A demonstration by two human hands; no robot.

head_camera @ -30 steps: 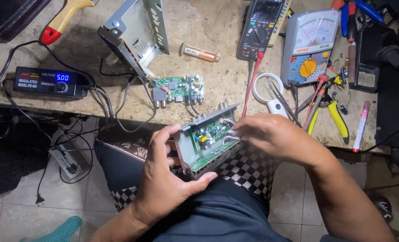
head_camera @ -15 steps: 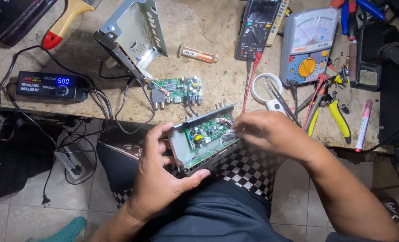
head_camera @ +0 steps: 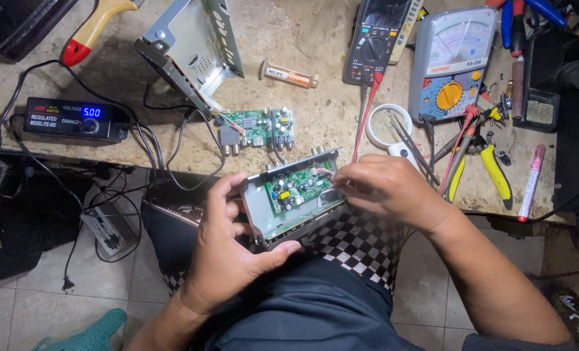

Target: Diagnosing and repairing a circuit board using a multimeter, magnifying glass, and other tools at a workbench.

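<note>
I hold the little grey box over my lap, just off the table edge. My left hand grips its near side, thumb under the bottom rim. My right hand pinches at the far end of the green board inside; I think it has thin wires, but my fingers hide them. Since a moment ago the box has tipped a bit more toward me, so I see inside better. Past my fingertips lie another small board and red leads. Below is open room.

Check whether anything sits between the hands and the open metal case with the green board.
Nothing visible does: the left hand grips the metal case directly, and the right hand touches its right end.
</note>
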